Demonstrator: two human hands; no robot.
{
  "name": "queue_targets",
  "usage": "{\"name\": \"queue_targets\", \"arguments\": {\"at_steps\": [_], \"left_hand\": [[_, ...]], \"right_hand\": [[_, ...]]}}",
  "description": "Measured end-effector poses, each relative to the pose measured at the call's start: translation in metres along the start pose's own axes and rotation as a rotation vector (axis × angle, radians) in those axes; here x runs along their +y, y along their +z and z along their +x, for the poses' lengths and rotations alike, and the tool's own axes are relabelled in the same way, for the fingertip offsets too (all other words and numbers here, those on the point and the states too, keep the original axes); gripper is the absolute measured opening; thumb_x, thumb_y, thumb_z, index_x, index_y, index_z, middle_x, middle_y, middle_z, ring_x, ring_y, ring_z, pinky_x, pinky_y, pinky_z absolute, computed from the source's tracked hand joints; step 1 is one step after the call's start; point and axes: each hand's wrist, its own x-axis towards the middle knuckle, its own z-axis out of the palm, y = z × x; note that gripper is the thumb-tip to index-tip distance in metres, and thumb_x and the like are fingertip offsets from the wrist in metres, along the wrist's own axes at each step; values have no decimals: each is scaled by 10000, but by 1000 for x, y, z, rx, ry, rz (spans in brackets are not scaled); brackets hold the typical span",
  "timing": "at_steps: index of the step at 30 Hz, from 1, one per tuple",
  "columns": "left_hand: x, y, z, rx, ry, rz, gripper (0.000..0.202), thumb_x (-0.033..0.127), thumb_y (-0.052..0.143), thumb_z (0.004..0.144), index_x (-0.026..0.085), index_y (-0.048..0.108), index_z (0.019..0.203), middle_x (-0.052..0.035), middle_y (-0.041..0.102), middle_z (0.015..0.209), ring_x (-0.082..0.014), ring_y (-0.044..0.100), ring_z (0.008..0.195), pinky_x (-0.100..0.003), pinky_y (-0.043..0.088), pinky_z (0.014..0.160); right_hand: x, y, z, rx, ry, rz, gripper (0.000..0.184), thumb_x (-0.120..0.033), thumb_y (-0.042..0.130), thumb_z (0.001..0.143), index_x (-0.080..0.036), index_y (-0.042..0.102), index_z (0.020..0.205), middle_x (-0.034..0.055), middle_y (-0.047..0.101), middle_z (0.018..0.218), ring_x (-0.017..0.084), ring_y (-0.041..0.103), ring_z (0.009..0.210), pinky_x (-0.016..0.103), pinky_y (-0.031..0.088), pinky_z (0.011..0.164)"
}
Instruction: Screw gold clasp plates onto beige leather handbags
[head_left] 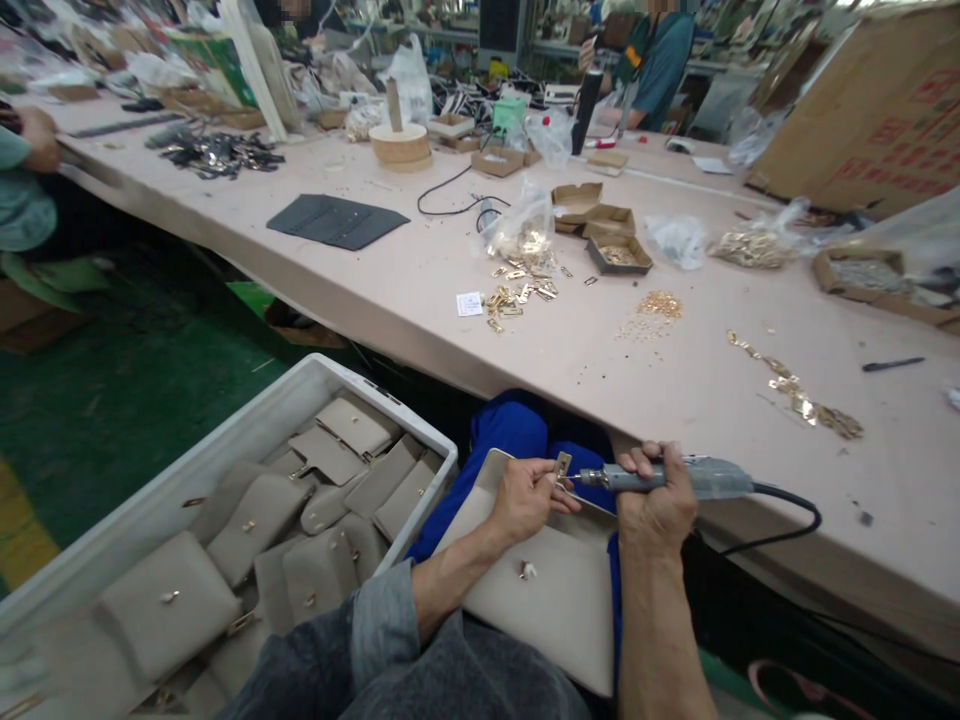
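Note:
On my lap lies a beige bag piece (pixel 555 610) with a small metal clasp (pixel 527 570) near its middle. My left hand (pixel 523 497) pinches a gold metal plate (pixel 562 464) by the bag's upper edge. My right hand (pixel 660 490) is wrapped round a grey electric screwdriver (pixel 705 478), held level with its bit pointing left. The bit's tip is at or close beside the gold plate; whether they touch I cannot tell. A black cable runs from the screwdriver's back end.
A white crate (pixel 442 450) of beige bags stands at my left. Loose gold plates (pixel 517 295), tiny gold parts (pixel 660 305), a row of gold fittings (pixel 802 400), small boxes (pixel 619 254) and a black sheet (pixel 337 221) lie on the table (pixel 420 290). Other people sit across and at far left.

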Motion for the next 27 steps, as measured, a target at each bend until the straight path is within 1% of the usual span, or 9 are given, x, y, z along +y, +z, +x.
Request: {"name": "queue_targets", "arguments": {"at_steps": [5, 11, 14, 24, 27], "left_hand": [[-1, 1, 0, 3, 7, -21, 360, 400, 656, 930, 46, 720, 957, -146, 767, 818, -234, 795, 671, -239, 608, 567], [1, -1, 2, -28, -11, -1, 394, 436, 679, 906, 56, 728, 998, -141, 771, 808, -241, 797, 688, -263, 628, 610], [3, -1, 1, -36, -8, -12, 393, 447, 675, 904, 63, 733, 964, -142, 774, 803, -236, 795, 680, -254, 620, 601], [2, 5, 1, 19, -12, -29, 369, 432, 693, 883, 66, 724, 919, -140, 773, 773, -227, 782, 621, -226, 582, 519], [3, 5, 1, 28, -19, -47, 355, 422, 700, 871, 70, 711, 914, -148, 778, 802, -222, 777, 602, -226, 581, 508]], "right_hand": [[2, -4, 2, 2, -15, -6, 307, -268, 833, 777, -190, 545, 850, -46, 537, 815, 38, 429, 558, 184, 466, 559], [2, -5, 2, 1, -42, -24, 314, -289, 831, 792, -200, 537, 861, -45, 555, 810, 43, 442, 559, 192, 469, 565], [1, -4, 1, 9, -47, -22, 312, -277, 832, 787, -202, 540, 867, -45, 561, 804, 44, 440, 561, 192, 467, 569], [-2, 0, -2, 28, -55, -20, 323, -278, 839, 773, -200, 540, 867, -41, 566, 805, 49, 442, 564, 203, 458, 566], [-3, 3, -4, 34, -73, -28, 335, -277, 842, 766, -202, 530, 864, -41, 569, 798, 50, 442, 560, 205, 455, 561]]}}
